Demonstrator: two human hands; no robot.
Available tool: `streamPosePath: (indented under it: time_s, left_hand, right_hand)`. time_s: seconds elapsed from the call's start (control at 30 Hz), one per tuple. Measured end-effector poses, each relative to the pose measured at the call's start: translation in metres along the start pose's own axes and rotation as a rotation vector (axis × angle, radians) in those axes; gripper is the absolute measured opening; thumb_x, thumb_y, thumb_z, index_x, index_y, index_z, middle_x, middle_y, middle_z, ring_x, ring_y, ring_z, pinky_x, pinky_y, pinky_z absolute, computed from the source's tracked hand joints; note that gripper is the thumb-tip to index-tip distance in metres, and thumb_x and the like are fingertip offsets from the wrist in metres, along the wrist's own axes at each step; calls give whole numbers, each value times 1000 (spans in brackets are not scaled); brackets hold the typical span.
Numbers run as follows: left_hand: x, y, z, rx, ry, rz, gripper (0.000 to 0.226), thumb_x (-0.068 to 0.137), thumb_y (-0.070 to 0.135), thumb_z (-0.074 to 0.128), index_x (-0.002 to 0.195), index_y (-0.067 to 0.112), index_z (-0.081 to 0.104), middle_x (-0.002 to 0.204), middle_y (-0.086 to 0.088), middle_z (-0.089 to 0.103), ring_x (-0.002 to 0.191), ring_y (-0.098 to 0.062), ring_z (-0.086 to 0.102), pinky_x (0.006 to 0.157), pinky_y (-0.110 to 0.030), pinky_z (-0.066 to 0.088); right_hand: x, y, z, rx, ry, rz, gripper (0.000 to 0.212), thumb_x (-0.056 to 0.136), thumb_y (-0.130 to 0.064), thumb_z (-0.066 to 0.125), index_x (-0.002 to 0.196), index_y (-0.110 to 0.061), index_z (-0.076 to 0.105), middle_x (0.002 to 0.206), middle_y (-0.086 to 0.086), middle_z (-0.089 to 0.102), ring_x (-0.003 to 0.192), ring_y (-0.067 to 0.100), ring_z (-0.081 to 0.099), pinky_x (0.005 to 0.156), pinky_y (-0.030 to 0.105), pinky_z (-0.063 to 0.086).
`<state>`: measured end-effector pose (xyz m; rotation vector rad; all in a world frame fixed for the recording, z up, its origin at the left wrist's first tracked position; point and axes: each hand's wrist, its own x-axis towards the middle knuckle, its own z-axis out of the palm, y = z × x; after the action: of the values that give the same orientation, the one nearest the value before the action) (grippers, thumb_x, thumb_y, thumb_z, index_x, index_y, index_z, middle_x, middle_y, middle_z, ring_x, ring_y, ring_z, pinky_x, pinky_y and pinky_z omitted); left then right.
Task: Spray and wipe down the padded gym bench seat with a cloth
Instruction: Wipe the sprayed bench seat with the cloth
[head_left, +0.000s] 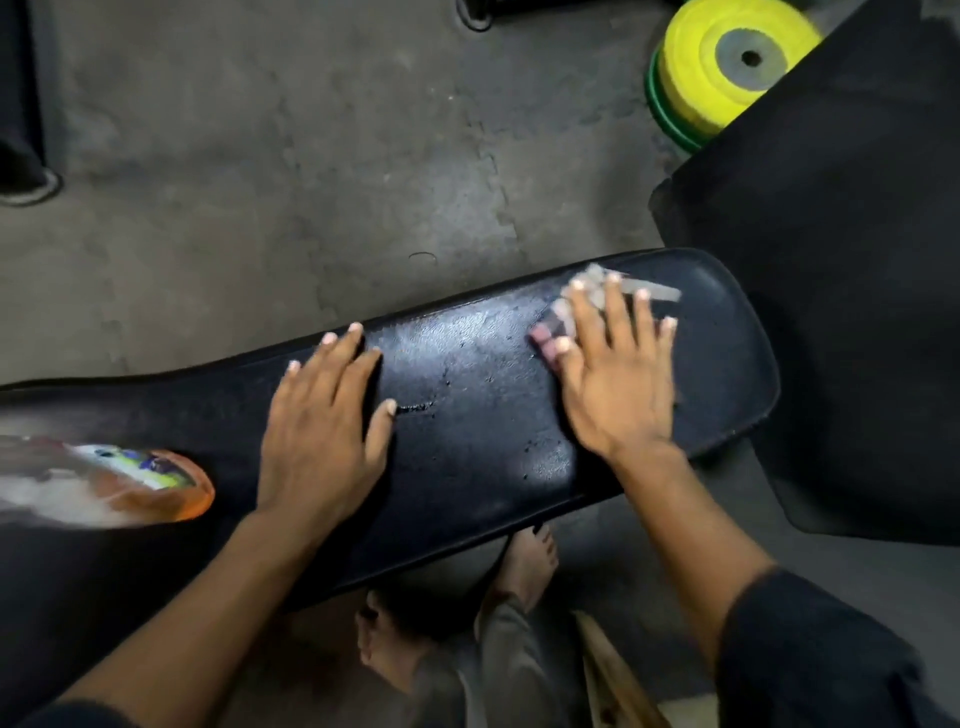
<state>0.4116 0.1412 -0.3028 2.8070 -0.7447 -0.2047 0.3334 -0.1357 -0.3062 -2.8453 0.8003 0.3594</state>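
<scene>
The black padded bench seat runs from lower left to right across the view, with wet drops and a shiny patch near its middle. My right hand presses flat on a small grey and pink cloth near the seat's right end; the cloth shows only past my fingers and is blurred. My left hand rests flat on the seat's middle, fingers spread, holding nothing. An orange spray bottle with a coloured label lies on its side on the seat at the far left, blurred.
Grey rubber floor tiles lie beyond the bench. Yellow and green weight plates stand at the top right, behind a second black pad. My bare feet are under the bench's near edge, beside a wooden piece.
</scene>
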Motion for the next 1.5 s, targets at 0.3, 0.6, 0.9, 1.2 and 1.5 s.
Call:
streamPosePath:
  time_s: [0.3, 0.6, 0.9, 1.2, 1.5]
  left_hand:
    - [-12, -7, 12, 72, 91, -14, 61, 107, 44, 45, 162, 18, 46, 177, -2, 32, 164, -24, 29, 132, -53, 24]
    - [-13, -11, 13, 73, 143, -6, 58, 109, 41, 46, 161, 17, 46, 175, -2, 36, 163, -25, 32, 132, -52, 25]
    - [-12, -12, 4, -12, 82, -22, 61, 103, 26, 46, 163, 18, 45, 177, 2, 32, 165, -21, 26, 135, -49, 20]
    - [-13, -12, 4, -7, 78, -26, 60, 102, 26, 47, 162, 19, 46, 176, 1, 34, 164, -22, 29, 134, -50, 22]
    - [-15, -14, 0, -154, 91, -43, 57, 102, 18, 48, 159, 20, 52, 174, 3, 38, 163, -20, 31, 135, -48, 20]
  right_hand:
    - [-136, -38, 40, -45, -56, -369, 74, 105, -48, 42, 174, -31, 22, 184, 8, 13, 169, 33, 20, 132, 56, 25]
    - [7, -73, 6, -4, -4, -40, 68, 113, -50, 27, 175, -29, 13, 184, 12, 8, 170, 39, 7, 137, 59, 9]
    - [-122, -63, 43, -19, -33, -397, 75, 108, -51, 43, 175, -31, 16, 185, 6, 8, 171, 28, 10, 133, 57, 28]
    - [-2, -87, 13, 48, 10, -41, 68, 113, -51, 29, 175, -27, 15, 184, 12, 7, 170, 38, 5, 137, 58, 12]
    - [-120, -65, 55, 3, 3, -467, 69, 112, -53, 40, 174, -35, 17, 185, 3, 9, 171, 28, 11, 134, 56, 25]
